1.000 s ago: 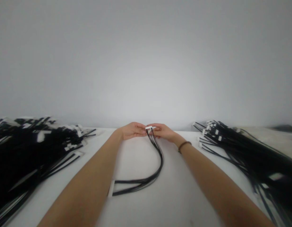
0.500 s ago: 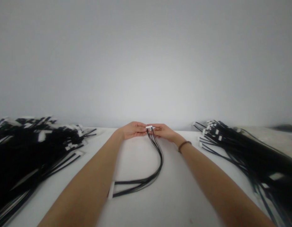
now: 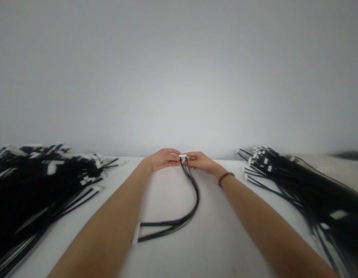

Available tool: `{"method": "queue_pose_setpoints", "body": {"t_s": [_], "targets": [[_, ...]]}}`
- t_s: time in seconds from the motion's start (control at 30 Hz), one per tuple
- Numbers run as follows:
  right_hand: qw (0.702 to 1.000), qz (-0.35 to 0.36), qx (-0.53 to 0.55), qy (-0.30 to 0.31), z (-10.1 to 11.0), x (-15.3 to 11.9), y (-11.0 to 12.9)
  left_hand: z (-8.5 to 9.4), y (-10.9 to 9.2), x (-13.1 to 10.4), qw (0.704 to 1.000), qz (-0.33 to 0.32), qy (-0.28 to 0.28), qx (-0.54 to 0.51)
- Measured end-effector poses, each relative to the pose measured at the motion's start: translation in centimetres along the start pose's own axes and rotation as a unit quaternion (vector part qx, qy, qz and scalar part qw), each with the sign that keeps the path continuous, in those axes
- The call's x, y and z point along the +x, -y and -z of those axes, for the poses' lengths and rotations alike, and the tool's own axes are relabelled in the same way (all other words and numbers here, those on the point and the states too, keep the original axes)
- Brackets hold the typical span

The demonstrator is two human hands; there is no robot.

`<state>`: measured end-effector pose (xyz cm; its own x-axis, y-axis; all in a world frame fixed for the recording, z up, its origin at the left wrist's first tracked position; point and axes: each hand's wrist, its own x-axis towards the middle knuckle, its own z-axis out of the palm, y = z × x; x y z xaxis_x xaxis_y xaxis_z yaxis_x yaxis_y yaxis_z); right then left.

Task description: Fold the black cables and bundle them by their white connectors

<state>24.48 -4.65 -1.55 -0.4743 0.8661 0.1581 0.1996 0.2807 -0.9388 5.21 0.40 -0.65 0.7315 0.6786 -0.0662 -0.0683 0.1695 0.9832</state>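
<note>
A white connector (image 3: 182, 156) at the end of a black wire harness (image 3: 197, 197) is pinched between my two hands near the far edge of the white table. My left hand (image 3: 165, 159) grips its left side with closed fingers. From the right, my right hand (image 3: 201, 161) holds the other side, its fingers also closed. The black wires hang down and curve to the left across the table. They end in a larger white connector (image 3: 136, 233) lying beside my left forearm.
Piled black harnesses (image 3: 25, 189) with white connectors cover the left side of the white table (image 3: 213, 239). Another bundle of black harnesses (image 3: 306, 185) lies on the right. A pale wall (image 3: 179, 77) stands behind the table.
</note>
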Motion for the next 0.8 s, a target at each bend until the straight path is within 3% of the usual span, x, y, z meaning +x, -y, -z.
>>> {"method": "queue_pose_setpoints", "body": {"t_s": [0.3, 0.8], "targets": [[1.000, -0.012, -0.017, -0.010, -0.1, 0.0, 0.3, -0.5, -0.4, 0.0, 0.999, 0.019, -0.037, 0.000], [0.999, -0.013, -0.049, -0.010, -0.1, 0.0, 0.4, -1.1, -0.6, -0.2, 0.999, 0.011, -0.038, 0.002]]}}
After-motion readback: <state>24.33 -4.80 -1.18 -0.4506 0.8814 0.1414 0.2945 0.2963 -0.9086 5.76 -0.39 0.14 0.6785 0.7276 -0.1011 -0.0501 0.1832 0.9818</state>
